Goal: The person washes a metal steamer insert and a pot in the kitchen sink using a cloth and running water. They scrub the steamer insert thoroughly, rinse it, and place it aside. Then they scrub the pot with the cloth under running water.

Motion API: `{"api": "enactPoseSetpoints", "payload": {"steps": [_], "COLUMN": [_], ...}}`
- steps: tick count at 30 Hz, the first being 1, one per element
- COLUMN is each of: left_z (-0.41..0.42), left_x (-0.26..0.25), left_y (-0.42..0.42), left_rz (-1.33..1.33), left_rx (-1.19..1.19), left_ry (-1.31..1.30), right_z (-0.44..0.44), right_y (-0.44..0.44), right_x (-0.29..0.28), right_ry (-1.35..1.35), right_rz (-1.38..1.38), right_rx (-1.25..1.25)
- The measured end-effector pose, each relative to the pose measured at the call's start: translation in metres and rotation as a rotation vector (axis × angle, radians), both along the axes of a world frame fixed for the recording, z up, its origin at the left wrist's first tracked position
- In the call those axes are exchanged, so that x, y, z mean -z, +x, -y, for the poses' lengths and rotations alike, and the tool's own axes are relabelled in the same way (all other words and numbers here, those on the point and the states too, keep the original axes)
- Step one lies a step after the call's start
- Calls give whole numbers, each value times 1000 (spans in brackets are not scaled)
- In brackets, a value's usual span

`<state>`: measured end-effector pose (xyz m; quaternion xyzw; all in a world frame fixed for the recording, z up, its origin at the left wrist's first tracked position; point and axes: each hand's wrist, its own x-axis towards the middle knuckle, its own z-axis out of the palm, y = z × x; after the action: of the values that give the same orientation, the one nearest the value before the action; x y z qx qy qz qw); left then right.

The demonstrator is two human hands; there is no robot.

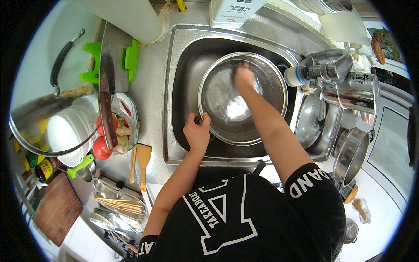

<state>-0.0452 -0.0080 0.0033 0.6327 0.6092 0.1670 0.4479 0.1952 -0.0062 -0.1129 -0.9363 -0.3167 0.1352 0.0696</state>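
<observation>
A round stainless-steel pot (209, 122) sits in the left basin of a steel sink (188, 62), with some water or wet shine at its bottom. My left hand (197, 132) grips the near-left side of the pot, thumb at the rim and fingers around a dark handle. Inside the pot, my right hand (245, 78) is lowered against the far inner side, its fingers blurred and curled. A dark patch shows beside those fingers; whether it is a held scrubber or a shadow I cannot tell.
A faucet (296, 76) reaches in from the right. Beside it, a metal lid (311, 119) leans in the smaller basin. At left, a cleaver (109, 65) stands in a green rack (131, 62), near a glass lid (36, 131), tomatoes (102, 148) and a wooden spatula (144, 157). A white jug (226, 16) stands behind.
</observation>
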Motion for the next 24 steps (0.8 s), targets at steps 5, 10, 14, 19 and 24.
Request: {"api": "enactPoseSetpoints", "payload": {"steps": [5,10,14,19,24], "left_z": [2,1,1,1,2], "left_x": [4,7,4,4,11], "left_y": [-1,-2,-2,-2,-3], "left_rz": [17,-44,-24,3,14], "left_rx": [0,12,11,-12,-12], "left_ry": [71,66,31,16,88], "right_z": [-20,24,43,54,97], "right_y": [-58,-115,-66,-2,0], "right_x": [11,17,13,-14,4], "right_ry": [10,51,128,-72,-132], "right_rz": [13,-333,-225,-69,-177], "right_rx": [-512,-477,-416,-118,137]}}
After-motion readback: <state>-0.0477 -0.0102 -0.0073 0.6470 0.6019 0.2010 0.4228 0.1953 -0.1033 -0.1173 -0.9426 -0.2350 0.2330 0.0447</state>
